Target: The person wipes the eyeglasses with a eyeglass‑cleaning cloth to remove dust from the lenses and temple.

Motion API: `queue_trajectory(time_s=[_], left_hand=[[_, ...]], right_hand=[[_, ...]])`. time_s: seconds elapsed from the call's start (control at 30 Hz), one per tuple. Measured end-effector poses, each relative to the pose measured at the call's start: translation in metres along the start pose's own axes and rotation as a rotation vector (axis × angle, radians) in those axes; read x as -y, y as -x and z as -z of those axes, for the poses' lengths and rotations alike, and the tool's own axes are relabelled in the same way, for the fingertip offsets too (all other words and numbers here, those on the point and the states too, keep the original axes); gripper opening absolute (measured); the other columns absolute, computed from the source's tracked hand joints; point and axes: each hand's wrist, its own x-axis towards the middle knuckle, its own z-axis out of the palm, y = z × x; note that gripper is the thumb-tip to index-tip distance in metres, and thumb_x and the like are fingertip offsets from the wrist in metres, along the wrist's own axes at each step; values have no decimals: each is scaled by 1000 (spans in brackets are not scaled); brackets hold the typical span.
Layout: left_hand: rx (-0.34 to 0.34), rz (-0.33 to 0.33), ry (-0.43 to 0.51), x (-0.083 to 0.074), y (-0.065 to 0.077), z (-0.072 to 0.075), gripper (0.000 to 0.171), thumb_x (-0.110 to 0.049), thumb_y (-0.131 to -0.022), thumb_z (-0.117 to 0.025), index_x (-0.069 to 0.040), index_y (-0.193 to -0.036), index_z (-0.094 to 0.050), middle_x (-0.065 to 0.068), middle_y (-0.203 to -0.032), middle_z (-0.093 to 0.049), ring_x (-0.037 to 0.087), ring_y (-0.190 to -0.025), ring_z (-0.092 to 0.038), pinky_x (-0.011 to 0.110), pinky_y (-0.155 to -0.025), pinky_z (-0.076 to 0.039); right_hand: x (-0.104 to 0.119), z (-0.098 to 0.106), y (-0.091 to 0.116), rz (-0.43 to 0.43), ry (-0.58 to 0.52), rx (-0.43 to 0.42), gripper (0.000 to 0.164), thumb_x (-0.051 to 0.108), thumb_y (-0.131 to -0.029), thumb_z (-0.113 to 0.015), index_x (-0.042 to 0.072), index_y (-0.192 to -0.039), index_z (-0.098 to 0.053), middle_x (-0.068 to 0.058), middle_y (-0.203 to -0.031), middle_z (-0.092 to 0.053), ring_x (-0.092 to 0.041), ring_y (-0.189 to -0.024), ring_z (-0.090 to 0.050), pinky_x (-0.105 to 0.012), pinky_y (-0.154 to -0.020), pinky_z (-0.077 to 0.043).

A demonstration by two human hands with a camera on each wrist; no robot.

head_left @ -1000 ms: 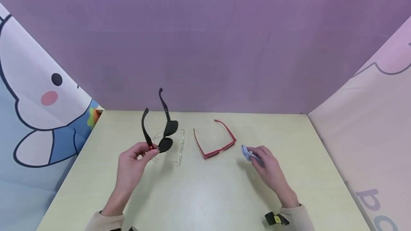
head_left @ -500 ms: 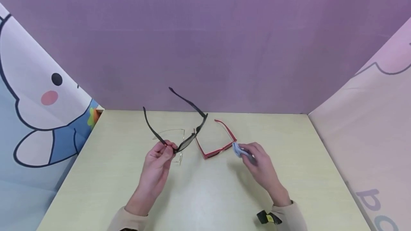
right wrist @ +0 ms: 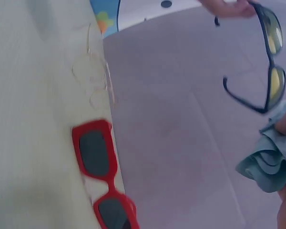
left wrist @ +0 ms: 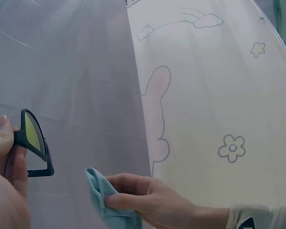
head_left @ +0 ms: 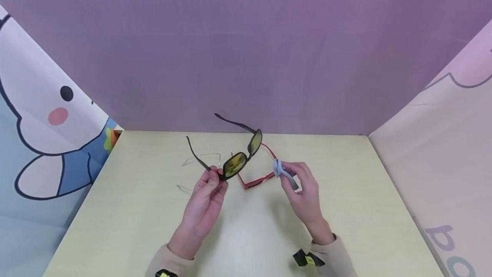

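My left hand [head_left: 207, 200] pinches black-framed sunglasses [head_left: 235, 165] by the hinge corner, holding them up over the table with both temples spread toward the back. Their lenses look yellow-green from this side. A folded pale blue cloth [head_left: 277, 168] is pinched between the thumb and fingers of my right hand [head_left: 303, 191], just right of the sunglasses. In the left wrist view the cloth [left wrist: 112, 205] hangs a short gap from the black frame [left wrist: 35, 143]. Red-framed sunglasses [head_left: 253, 183] lie on the table behind, partly covered by the black pair and the cloth.
Thin wire-framed glasses [head_left: 200, 154] lie on the pale table [head_left: 127, 208] at the left, mostly hidden by my left hand and the black pair. A purple backdrop [head_left: 246, 54] rises at the table's far edge, with printed cartoon panels [head_left: 42, 157] on both sides.
My left hand has moved right and turned the black sunglasses so their lenses face me. The right hand has come left with the cloth, closer to them.
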Motion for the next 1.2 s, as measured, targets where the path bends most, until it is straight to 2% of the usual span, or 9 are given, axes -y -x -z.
queue_trajectory(time_s=[0.17,0.33,0.5,0.67,0.77,0.93,1.0,1.07,1.2], left_hand=[[13,9,35,8,-1,-5,5,-18,-103,-61,-16,-99,-63,-6,-101,-67,4,-94,-60,15,-89,-51],[-21,15,6,16,-2,-7,7,-18,-104,-60,-18,-98,-62,-7,-100,-67,4,-94,-60,15,-90,-50],[-41,25,-13,23,-2,-10,9,-17,-104,-59,-18,-97,-63,-6,-101,-66,4,-94,-59,15,-89,-50],[-37,30,2,29,-1,-13,11,-17,-104,-59,-17,-96,-65,-6,-101,-67,4,-93,-59,15,-89,-51],[-41,28,-2,31,-1,-14,12,-17,-105,-58,-18,-95,-65,-7,-100,-68,4,-92,-60,15,-88,-51],[-40,25,-12,32,-1,-16,14,-18,-106,-56,-18,-95,-66,-7,-100,-67,3,-96,-62,16,-96,-50],[-38,23,-4,32,-1,-16,13,-18,-105,-57,-18,-95,-66,-7,-100,-66,3,-96,-62,16,-96,-50],[-43,20,10,32,0,-16,11,-19,-104,-58,-16,-95,-65,-6,-100,-66,4,-96,-61,16,-94,-50],[-58,22,23,31,1,-17,8,-19,-102,-61,-16,-95,-64,-5,-100,-66,5,-93,-59,16,-88,-50]], right_hand=[[10,-14,-5,5,-79,-99,39,-20,-83,-66,-7,-119,-67,-19,-107,-64,-15,-93,-62,-16,-84,-51],[23,-29,-12,-4,-189,-131,37,-21,-86,-63,-11,-121,-65,-22,-103,-64,-16,-92,-63,-17,-82,-53],[36,-44,-16,30,-159,-162,31,-14,-89,-69,-9,-119,-70,-23,-104,-64,-18,-96,-63,-17,-81,-55],[40,-60,-14,40,-159,-231,23,-8,-91,-71,-10,-114,-73,-23,-100,-61,-17,-91,-60,-16,-74,-54],[43,-68,-10,92,-178,-252,22,0,-96,-71,-12,-114,-72,-24,-99,-60,-19,-85,-59,-16,-69,-53],[48,-74,-9,282,-150,-214,23,4,-98,-69,-6,-118,-73,-22,-96,-58,-24,-78,-59,-17,-60,-53],[47,-72,-11,324,-114,-222,22,4,-98,-69,-7,-117,-73,-22,-95,-59,-25,-76,-60,-18,-59,-54],[44,-69,-15,293,-93,-245,22,4,-98,-69,-10,-115,-73,-23,-94,-60,-25,-75,-61,-17,-60,-55],[38,-60,-19,150,-92,-262,25,7,-100,-67,-13,-113,-72,-24,-96,-61,-22,-78,-63,-17,-67,-56]])
